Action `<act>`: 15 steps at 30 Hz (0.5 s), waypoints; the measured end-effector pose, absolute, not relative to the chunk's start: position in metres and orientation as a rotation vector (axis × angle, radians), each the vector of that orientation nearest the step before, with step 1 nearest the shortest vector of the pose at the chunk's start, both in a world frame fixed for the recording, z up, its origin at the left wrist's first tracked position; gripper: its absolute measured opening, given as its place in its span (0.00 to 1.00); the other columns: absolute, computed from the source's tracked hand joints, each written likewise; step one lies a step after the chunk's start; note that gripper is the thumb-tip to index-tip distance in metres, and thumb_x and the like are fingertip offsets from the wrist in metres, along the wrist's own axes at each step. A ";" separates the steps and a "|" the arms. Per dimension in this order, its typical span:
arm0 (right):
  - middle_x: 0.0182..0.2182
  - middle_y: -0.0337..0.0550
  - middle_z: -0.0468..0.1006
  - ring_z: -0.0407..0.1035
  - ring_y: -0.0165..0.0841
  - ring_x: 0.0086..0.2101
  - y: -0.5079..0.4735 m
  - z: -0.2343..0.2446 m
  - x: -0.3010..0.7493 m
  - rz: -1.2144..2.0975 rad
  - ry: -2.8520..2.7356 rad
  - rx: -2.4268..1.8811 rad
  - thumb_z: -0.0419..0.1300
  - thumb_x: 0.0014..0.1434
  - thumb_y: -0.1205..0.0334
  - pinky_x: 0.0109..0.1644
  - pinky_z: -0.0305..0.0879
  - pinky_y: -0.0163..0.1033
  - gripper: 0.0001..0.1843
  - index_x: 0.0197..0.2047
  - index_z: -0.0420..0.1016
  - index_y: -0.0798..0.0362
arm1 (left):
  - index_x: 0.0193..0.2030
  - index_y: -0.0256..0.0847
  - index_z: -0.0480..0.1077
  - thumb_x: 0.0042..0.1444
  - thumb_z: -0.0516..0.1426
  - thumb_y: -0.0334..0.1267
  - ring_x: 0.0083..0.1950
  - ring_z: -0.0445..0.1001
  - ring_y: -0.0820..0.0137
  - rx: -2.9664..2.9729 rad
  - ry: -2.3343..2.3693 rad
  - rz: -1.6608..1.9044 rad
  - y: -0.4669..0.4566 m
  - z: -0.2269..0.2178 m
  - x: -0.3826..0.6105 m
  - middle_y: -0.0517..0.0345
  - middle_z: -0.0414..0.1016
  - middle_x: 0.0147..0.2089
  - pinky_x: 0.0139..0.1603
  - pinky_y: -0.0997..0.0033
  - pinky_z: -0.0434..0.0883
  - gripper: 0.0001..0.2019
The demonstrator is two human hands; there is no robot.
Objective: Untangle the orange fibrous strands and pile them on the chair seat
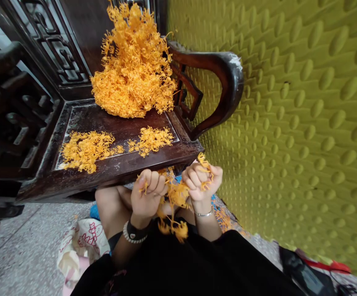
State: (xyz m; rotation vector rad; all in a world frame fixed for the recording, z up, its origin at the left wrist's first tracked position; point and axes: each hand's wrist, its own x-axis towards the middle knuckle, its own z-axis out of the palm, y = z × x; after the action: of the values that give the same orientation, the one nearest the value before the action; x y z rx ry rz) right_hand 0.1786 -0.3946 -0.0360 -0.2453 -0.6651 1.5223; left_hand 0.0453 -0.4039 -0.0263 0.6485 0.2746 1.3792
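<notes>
"While both hands are near the wooden chair (pixel 104 123), what do they have hold of?"

"Orange curly strands (pixel 178 193). The left hand (pixel 149 191) is curled in a fist, with bits poking out past its fingers. The right hand (pixel 201 181) is curled up too, with strands sticking out of the top. The rest of the clump hangs between them, over the legs (pixel 109 205)."

"Is it heavy?"

"No, I think it's light and soft, like loose yarn. The thin curls look floppy and easy to tangle. I can't tell if they're slippery."

"Where would you grab it?"

"Around a thick bunch. One thin curl might slip away or snap."

"What about edges?"

"The chair's hard front edge is just beside the fists, so strands could snag there. The curved armrest (pixel 230 82) and bumpy yellow wall (pixel 289 123) are on the right, so that side looks tighter. To the left there seems to be more room."

"And on the seat?"

"A big heap (pixel 132 70) of the same-looking stuff sits at the back. Two small heaps lie nearer the front, one left (pixel 87 150) and one right (pixel 152 139)."
</notes>
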 end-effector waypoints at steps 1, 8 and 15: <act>0.09 0.26 0.36 0.34 0.21 0.11 -0.394 -0.035 0.181 1.507 -0.714 -0.227 0.58 0.52 0.51 0.11 0.38 0.30 0.28 0.13 0.44 0.49 | 0.20 0.40 0.50 0.57 0.56 0.45 0.18 0.47 0.77 0.675 0.239 1.386 -0.404 -0.025 0.044 0.67 0.43 0.17 0.19 0.78 0.54 0.22; 0.12 0.33 0.51 0.46 0.25 0.16 -0.399 -0.026 0.195 1.502 -1.482 -0.656 0.60 0.51 0.45 0.21 0.43 0.36 0.28 0.12 0.53 0.50 | 0.41 0.44 0.67 0.61 0.55 0.43 0.23 0.57 0.77 0.881 0.594 1.250 -0.406 -0.027 0.047 0.63 0.64 0.27 0.24 0.77 0.58 0.07; 0.14 0.30 0.47 0.41 0.22 0.18 -0.389 -0.018 0.204 1.522 -1.835 -0.702 0.57 0.59 0.52 0.22 0.39 0.35 0.27 0.15 0.50 0.52 | 0.30 0.41 0.67 0.56 0.54 0.59 0.27 0.58 0.72 1.305 0.737 1.155 -0.402 -0.022 0.034 0.61 0.62 0.26 0.28 0.71 0.57 0.21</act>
State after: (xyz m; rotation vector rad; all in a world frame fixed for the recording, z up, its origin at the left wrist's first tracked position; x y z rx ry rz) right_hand 0.2039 -0.3894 -0.0177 -0.7022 -1.8354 1.5217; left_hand 0.0338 -0.4015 -0.0216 1.3048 0.7373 1.1546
